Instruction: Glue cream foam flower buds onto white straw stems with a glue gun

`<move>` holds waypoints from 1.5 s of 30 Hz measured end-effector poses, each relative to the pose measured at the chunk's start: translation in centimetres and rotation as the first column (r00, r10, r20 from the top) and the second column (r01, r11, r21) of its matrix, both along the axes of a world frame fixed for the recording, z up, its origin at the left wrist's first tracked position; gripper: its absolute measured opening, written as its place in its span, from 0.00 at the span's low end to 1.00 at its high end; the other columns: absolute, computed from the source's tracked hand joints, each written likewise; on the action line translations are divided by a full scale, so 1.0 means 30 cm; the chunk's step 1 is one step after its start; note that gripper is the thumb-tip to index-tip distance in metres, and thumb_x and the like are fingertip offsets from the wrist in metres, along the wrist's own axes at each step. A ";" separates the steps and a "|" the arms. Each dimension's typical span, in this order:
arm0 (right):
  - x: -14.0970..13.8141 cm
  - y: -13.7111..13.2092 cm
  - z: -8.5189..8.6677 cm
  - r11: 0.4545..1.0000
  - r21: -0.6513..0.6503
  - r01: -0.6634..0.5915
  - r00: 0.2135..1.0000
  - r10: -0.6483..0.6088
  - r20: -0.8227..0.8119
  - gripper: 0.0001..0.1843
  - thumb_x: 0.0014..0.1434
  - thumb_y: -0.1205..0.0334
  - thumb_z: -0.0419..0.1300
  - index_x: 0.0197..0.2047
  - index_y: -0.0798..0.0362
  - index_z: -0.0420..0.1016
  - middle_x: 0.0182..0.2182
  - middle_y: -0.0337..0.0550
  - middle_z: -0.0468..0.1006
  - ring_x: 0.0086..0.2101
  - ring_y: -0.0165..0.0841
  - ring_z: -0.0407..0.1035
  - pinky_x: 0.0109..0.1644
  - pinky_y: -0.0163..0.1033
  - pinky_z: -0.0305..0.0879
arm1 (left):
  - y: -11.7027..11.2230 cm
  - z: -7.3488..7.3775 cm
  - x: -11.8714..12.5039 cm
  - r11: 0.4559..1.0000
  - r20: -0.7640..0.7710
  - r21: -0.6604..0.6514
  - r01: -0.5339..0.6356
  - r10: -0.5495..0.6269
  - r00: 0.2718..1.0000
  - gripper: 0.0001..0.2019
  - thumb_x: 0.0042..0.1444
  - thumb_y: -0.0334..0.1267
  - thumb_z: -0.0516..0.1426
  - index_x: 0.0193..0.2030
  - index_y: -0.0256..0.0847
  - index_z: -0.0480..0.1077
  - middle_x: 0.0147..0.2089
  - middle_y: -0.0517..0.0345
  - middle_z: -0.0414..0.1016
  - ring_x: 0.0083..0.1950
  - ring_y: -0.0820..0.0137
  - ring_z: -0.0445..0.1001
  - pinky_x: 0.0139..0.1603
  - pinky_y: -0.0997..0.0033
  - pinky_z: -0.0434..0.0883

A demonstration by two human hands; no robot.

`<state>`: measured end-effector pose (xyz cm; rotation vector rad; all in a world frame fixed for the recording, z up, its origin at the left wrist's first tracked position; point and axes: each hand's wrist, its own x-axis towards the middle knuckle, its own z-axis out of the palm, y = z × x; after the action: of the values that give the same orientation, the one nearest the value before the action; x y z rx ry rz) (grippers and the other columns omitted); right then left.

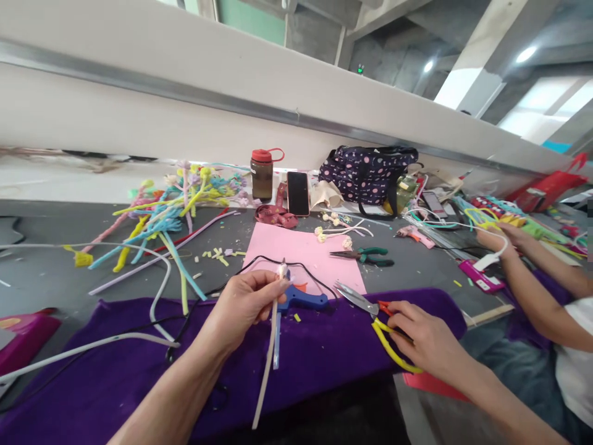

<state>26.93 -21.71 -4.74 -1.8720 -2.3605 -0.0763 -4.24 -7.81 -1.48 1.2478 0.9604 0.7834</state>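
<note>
My left hand [254, 303] pinches a thin cream stem [265, 383] near its top, where a small whitish head shows above the fingers. Just behind those fingers lies a blue glue gun [306, 300], with a clear glue stick [277, 346] pointing toward me. At the right, my right hand [421, 337] is closed around the handles of scissors [359, 301], one handle red and the other yellow. Their blades point left and are slightly apart, touching nothing I can make out. Under both hands spreads a purple cloth [324, 364].
A pink sheet [264, 244] bears green-handled pliers [364, 255] and cream flowers. Coloured fuzzy stems [162, 216] pile up at left. Behind stand a bottle [262, 176], a phone [298, 193] and a patterned bag [365, 176]. Cords cross the left side. A co-worker's hands [503, 241] are at right.
</note>
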 end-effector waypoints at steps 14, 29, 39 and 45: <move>0.159 0.040 -0.003 0.994 -0.030 0.102 0.978 -0.094 0.188 0.06 0.55 0.64 0.53 0.30 0.50 0.70 0.39 0.42 0.73 0.28 0.31 0.70 0.27 0.36 0.64 | 0.005 0.008 -0.020 0.997 0.047 0.003 -0.071 0.071 0.996 0.13 0.46 0.45 0.60 0.25 0.36 0.68 0.22 0.62 0.70 0.15 0.83 0.56 0.14 0.83 0.50; -0.491 0.397 0.078 0.977 -0.089 -0.192 0.981 0.195 0.022 0.14 0.50 0.60 0.58 0.40 0.55 0.70 0.36 0.48 0.73 0.38 0.40 0.67 0.41 0.42 0.61 | 0.017 -0.002 -0.042 0.998 0.126 0.002 -0.064 0.063 0.990 0.14 0.46 0.46 0.60 0.25 0.35 0.66 0.20 0.63 0.68 0.13 0.84 0.55 0.12 0.82 0.51; -0.313 0.411 0.071 0.954 -0.210 -0.214 0.529 -0.067 -0.846 0.15 0.51 0.54 0.55 0.39 0.55 0.73 0.34 0.46 0.75 0.34 0.39 0.68 0.39 0.42 0.63 | 0.016 -0.006 -0.049 0.986 0.086 0.031 -0.163 0.160 0.983 0.12 0.47 0.43 0.59 0.22 0.36 0.65 0.16 0.65 0.65 0.11 0.83 0.56 0.11 0.82 0.51; -0.356 0.338 0.068 0.958 -0.095 -0.271 0.246 -0.026 -0.969 0.22 0.55 0.46 0.51 0.45 0.53 0.71 0.32 0.49 0.75 0.30 0.39 0.69 0.33 0.43 0.65 | 0.020 -0.018 -0.042 0.977 0.022 0.077 -0.200 0.199 0.980 0.13 0.47 0.45 0.58 0.23 0.37 0.65 0.17 0.64 0.67 0.11 0.83 0.57 0.11 0.81 0.51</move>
<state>16.25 -11.58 -2.69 -1.0997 -1.5379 1.1316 -5.50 -7.20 -2.04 1.2237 1.0627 0.9944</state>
